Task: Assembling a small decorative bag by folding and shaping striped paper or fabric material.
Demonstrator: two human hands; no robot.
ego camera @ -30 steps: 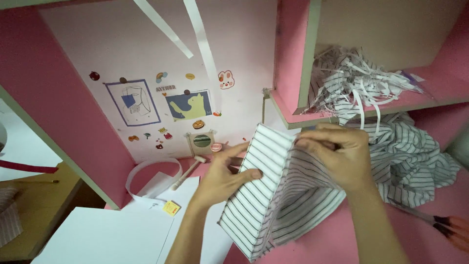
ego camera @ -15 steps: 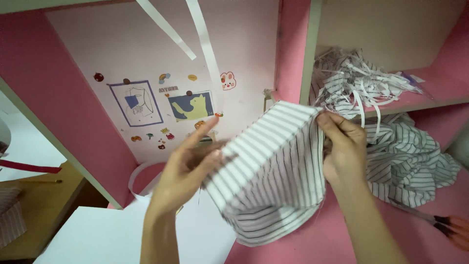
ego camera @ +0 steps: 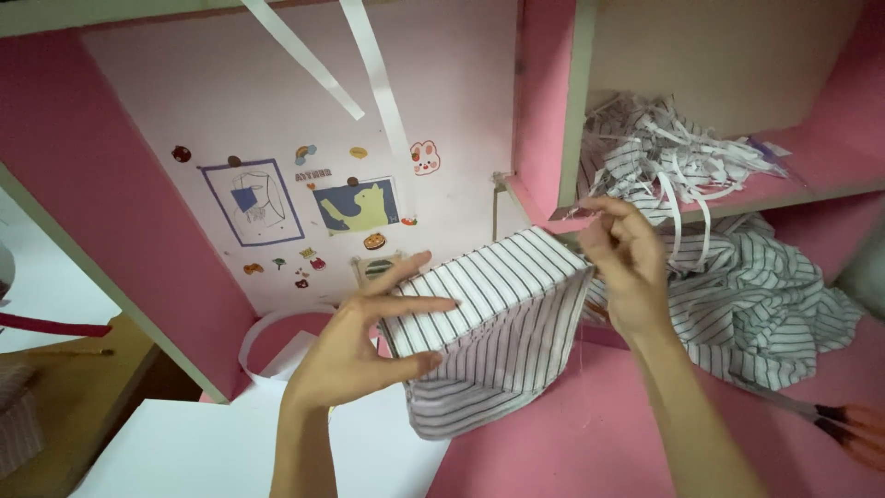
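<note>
Home sewing nook: pink shelves (ego camera: 544, 138), fabric scraps (ego camera: 673, 148), wall stickers (ego camera: 355, 205).

My pink bench (ego camera: 590, 443) runs under a pink shelf (ego camera: 811, 189). Left of that shelf stands a pale back panel (ego camera: 221, 101) dotted with stickers (ego camera: 355, 205); a wooden floor (ego camera: 64, 415) shows beyond its lower-left edge.
</note>
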